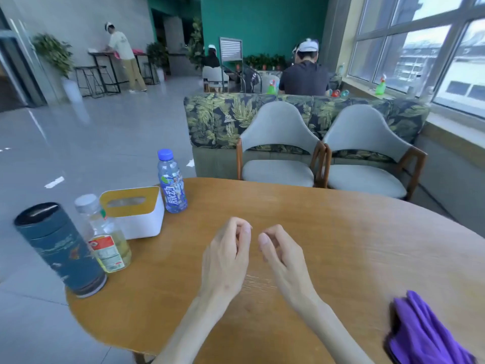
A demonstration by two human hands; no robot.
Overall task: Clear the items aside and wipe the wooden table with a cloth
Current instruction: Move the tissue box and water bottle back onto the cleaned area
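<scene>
Head view: left hand point(227, 254) and right hand point(282, 254), fingers loosely curled and empty, hover over the wooden table point(328, 232). Purple cloth point(425, 334) lies at 4 o'clock; tissue box point(136, 211), bottles and canister at 10 o'clock.

This looks like a café or a shared lounge in a larger building. A round wooden surface point(328, 232) faces two grey padded chairs point(278, 145) and a leaf-print sofa point(215, 119). Beyond it the polished grey floor point(105, 132) runs wide and open to a tall bar table point(105, 55) with stools point(86, 80), where a person point(123, 51) stands. Another person point(305, 72) sits at the next seating group. Potted plants point(53, 52) line the teal wall point(262, 22), and big windows point(420, 48) fill the right side.
</scene>
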